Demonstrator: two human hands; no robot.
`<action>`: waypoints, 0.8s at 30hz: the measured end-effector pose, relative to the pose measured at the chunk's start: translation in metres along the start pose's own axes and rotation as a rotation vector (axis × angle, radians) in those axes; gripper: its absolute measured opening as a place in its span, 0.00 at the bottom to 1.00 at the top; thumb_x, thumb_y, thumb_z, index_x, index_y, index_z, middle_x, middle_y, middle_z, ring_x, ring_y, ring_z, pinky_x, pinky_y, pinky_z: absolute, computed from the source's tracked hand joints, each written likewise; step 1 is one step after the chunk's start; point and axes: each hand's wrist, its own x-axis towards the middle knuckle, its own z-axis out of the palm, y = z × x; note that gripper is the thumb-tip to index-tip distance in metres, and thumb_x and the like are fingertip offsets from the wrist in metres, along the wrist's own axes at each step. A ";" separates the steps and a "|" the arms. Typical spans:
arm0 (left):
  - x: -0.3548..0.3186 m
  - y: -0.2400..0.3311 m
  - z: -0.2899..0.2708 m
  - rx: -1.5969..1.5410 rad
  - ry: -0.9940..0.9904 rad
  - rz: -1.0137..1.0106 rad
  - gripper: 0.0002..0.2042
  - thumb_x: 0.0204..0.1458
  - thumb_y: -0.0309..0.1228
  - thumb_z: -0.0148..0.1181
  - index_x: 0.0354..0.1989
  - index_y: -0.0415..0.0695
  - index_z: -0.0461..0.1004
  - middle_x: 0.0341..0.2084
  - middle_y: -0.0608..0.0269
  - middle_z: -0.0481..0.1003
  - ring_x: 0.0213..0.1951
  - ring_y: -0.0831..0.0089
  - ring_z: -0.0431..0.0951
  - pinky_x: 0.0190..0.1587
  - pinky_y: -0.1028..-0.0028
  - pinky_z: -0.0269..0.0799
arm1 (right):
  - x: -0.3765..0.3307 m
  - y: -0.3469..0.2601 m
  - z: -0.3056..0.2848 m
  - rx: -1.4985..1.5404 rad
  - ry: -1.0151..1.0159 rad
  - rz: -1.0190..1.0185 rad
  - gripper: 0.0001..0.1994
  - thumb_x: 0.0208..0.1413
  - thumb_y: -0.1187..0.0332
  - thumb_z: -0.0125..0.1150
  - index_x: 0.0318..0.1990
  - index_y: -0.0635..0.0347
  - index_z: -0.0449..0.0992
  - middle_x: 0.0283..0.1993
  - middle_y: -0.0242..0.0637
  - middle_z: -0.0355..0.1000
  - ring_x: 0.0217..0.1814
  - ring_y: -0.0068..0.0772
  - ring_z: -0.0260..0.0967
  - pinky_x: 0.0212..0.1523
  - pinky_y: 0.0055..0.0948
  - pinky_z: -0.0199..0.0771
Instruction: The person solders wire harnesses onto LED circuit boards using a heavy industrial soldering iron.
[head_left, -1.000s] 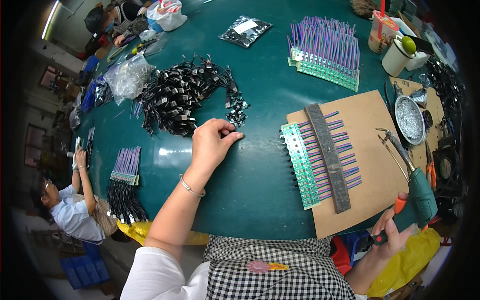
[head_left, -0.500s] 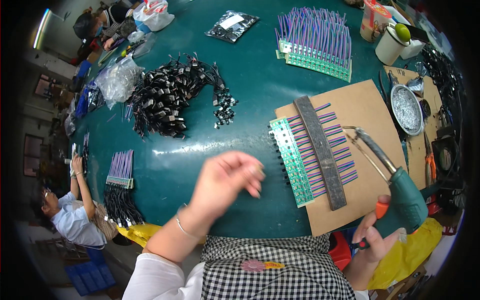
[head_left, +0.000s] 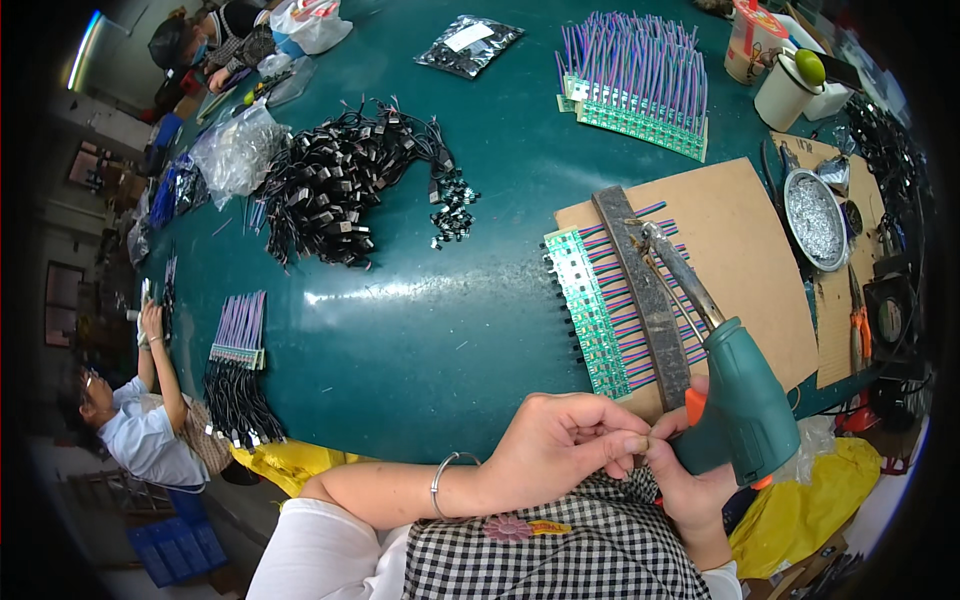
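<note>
My right hand (head_left: 690,490) is wrapped round the handle of a green soldering gun (head_left: 745,410) with an orange trigger. The gun's metal tip reaches over a dark flat bar (head_left: 655,310). My left hand (head_left: 565,445) is pinched closed against my right thumb and fingers; whatever lies between the fingertips is too small to make out. Under the bar, purple, blue and dark wires run from a green circuit board panel (head_left: 590,320) with black parts along its left edge. Panel and bar rest on a brown cardboard sheet (head_left: 755,260), the panel's left side overhanging the green table.
Black cables (head_left: 325,185) are heaped at left-centre, beside a finished-looking wired bundle (head_left: 235,345). Wired boards (head_left: 640,100) lie at the back. A metal bowl (head_left: 815,220), orange-handled pliers (head_left: 860,330) and a white cup (head_left: 785,95) stand right. Two people work at the left.
The soldering gun has swung left, bringing its tip from beside the wire ends to over the bar. My left hand has moved right and down to meet my right hand.
</note>
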 end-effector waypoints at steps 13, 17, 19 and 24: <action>-0.004 0.023 -0.020 0.595 -0.120 0.026 0.05 0.47 0.24 0.61 0.30 0.36 0.78 0.24 0.59 0.77 0.25 0.78 0.78 0.28 0.81 0.74 | -0.007 0.004 -0.014 -0.131 -0.255 0.034 0.30 0.46 0.79 0.60 0.57 0.68 0.56 0.37 0.42 0.70 0.30 0.27 0.69 0.33 0.24 0.71; 0.004 0.009 -0.036 0.298 0.114 -0.164 0.05 0.51 0.23 0.56 0.31 0.32 0.75 0.25 0.58 0.77 0.26 0.77 0.77 0.30 0.80 0.76 | -0.016 -0.009 -0.015 0.079 0.116 0.239 0.30 0.43 0.75 0.64 0.55 0.71 0.58 0.31 0.43 0.70 0.25 0.28 0.69 0.28 0.23 0.73; 0.012 0.007 -0.041 0.305 0.215 -0.209 0.06 0.51 0.23 0.56 0.30 0.32 0.74 0.23 0.57 0.76 0.24 0.77 0.76 0.30 0.79 0.75 | -0.018 -0.011 -0.015 0.151 0.290 0.220 0.32 0.40 0.73 0.67 0.53 0.74 0.58 0.26 0.42 0.68 0.21 0.29 0.67 0.20 0.21 0.71; 0.025 0.000 -0.048 0.291 0.256 -0.210 0.06 0.50 0.24 0.56 0.30 0.31 0.74 0.22 0.57 0.76 0.23 0.76 0.76 0.29 0.79 0.74 | -0.033 -0.005 -0.034 0.176 0.277 0.207 0.32 0.38 0.71 0.68 0.50 0.76 0.59 0.20 0.40 0.66 0.15 0.27 0.63 0.16 0.21 0.68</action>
